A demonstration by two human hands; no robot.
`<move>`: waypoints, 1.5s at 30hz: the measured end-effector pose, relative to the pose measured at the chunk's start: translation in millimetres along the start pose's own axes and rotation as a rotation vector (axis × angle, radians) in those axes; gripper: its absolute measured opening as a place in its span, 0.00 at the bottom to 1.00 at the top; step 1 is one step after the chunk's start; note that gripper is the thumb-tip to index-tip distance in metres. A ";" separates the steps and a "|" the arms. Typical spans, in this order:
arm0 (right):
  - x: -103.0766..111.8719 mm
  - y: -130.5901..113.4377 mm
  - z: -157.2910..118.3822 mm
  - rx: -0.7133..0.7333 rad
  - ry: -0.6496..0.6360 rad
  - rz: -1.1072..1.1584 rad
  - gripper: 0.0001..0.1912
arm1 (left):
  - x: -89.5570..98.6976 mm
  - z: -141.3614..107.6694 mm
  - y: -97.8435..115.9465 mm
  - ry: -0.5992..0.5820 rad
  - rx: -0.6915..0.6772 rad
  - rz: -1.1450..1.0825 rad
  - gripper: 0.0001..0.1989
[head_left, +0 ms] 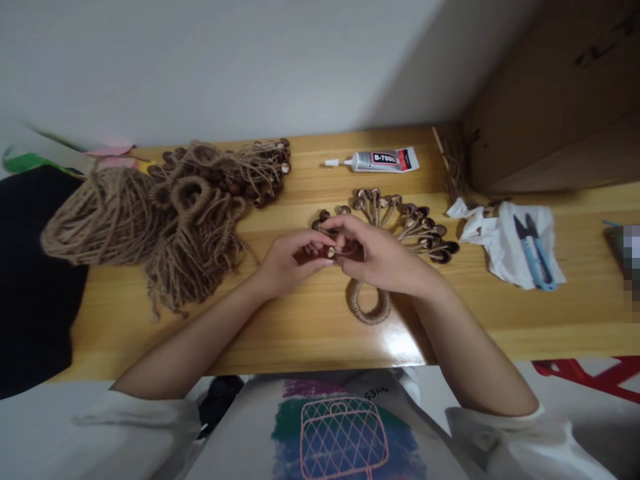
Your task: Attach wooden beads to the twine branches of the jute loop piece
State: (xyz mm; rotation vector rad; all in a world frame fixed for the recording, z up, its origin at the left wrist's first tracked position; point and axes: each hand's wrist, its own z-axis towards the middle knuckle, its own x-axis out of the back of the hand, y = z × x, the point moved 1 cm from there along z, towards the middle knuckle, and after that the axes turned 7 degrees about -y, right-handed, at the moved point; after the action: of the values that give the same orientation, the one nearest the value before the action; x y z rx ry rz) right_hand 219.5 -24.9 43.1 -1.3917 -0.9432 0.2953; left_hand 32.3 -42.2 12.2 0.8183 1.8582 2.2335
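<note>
My left hand [293, 263] pinches a small brown nut-shell piece [331, 252] with a pale cut face between thumb and fingertips. Close against it, my right hand [383, 257] has its thumb and index finger closed on the twine of the same piece; the fingers partly hide the twine. Under and behind my hands, several shell pieces [440, 247] on twine stems fan out on the table. Just below my right hand lies a twine-wrapped ring [370, 319], its upper edge partly covered. A glue tube [385, 160] marked B-7000 lies behind, its white cap pointing left.
At left sit a large twine skein [107, 220] and a heap of finished twine tassels [190, 260] with rings and shells. Blue-handled thread snips [536, 250] rest on crumpled white plastic [505, 250] at right. A cardboard box [555, 127] stands at the back right; dark cloth [35, 280] covers the left edge.
</note>
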 end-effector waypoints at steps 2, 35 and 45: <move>0.1 -0.7 0.0 -0.003 0.016 0.002 0.22 | -0.5 -0.1 -0.3 -0.002 0.006 0.000 0.10; -4.6 1.0 4.2 -0.045 0.085 0.016 0.20 | 0.0 0.7 0.0 -0.010 -0.019 0.026 0.11; -8.7 1.2 5.8 -0.061 0.120 -0.030 0.19 | 0.2 0.2 0.0 0.000 -0.017 0.055 0.10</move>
State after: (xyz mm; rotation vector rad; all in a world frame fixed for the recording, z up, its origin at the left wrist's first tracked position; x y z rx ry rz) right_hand 210.4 -26.5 38.0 -1.4335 -0.8793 0.1598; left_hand 32.3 -42.0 12.3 0.8771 1.8361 2.2785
